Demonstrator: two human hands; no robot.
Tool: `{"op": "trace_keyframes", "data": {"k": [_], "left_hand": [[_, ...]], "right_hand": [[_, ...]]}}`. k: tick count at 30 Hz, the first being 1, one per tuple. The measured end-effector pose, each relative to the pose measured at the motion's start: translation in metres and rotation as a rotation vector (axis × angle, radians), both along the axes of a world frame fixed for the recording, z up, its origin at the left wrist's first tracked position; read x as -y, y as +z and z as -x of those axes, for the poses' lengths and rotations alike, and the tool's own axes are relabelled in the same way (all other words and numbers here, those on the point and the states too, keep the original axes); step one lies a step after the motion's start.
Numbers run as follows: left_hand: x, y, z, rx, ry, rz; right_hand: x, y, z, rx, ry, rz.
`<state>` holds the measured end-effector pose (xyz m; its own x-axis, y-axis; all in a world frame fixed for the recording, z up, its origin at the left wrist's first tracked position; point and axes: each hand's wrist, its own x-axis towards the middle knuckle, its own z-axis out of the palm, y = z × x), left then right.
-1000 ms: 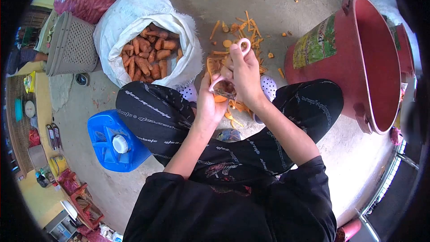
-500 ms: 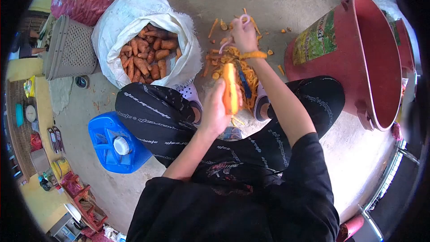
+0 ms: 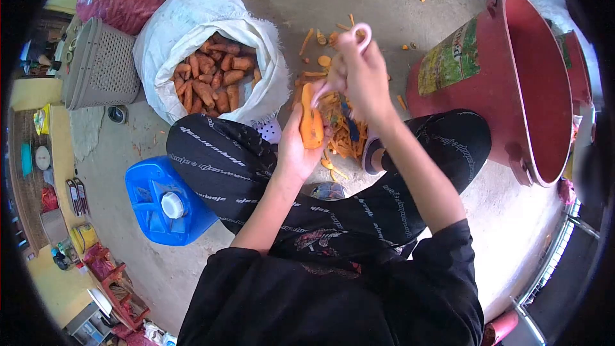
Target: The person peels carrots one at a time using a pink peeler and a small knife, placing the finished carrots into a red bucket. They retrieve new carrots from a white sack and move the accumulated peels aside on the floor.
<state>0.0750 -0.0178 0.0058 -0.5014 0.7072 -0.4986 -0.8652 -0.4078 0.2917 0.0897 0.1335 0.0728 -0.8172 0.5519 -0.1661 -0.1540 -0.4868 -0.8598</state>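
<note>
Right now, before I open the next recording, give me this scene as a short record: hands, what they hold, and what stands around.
Left hand: holds a bright orange carrot
Right hand: grips a pink peeler, blurred
Contact: peeler at the carrot's side; touching or not, unclear
Peelings: loose heap on the floor
White sack: open, with many carrots inside
Red bin: open-topped, tilted in view
Blue jug: white cap on

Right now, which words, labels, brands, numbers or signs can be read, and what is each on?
"breath": apparent ending of repeated lettering on the black trousers; beginning unclear.
Label on the red tub: too blurred to read.
Yellow packet: any print too small to read.
</note>
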Motion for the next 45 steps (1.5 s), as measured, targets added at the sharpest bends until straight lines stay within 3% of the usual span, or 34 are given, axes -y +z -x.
{"op": "trace_keyframes", "data": {"k": [4, 5, 19, 25, 32, 36, 39, 42, 45], "left_hand": [[0.001, -0.005, -0.005, -0.049, 0.003, -0.095], [0.004, -0.01, -0.002, -0.154, -0.089, -0.163], [-0.007, 0.007, -0.016, -0.097, -0.016, -0.007], [-0.005, 0.003, -0.013, -0.117, 0.02, 0.03], [0.004, -0.019, -0.028, -0.092, -0.013, 0.121], [0.004, 0.008, -0.031, -0.241, -0.088, 0.141], [0.004, 0.015, -0.024, -0.369, -0.115, 0.27], [0.006, 0.012, -0.017, -0.297, -0.072, 0.186], [0.004, 0.007, -0.008, -0.204, -0.131, 0.108]], "right_hand": [[0.034, 0.011, -0.016, -0.023, 0.068, 0.166], [0.036, 0.008, -0.016, -0.024, 0.058, 0.17], [0.035, -0.011, -0.021, -0.073, 0.085, 0.086], [0.034, -0.016, -0.009, 0.035, 0.056, 0.208], [-0.01, -0.069, 0.03, 0.135, -0.009, -0.121], [-0.064, -0.133, 0.072, 0.194, -0.177, -0.248], [-0.08, -0.13, 0.077, 0.487, -0.246, -0.46], [-0.084, -0.127, 0.068, 0.528, -0.192, -0.742], [-0.074, -0.103, 0.053, 0.364, -0.083, -0.566]]}}
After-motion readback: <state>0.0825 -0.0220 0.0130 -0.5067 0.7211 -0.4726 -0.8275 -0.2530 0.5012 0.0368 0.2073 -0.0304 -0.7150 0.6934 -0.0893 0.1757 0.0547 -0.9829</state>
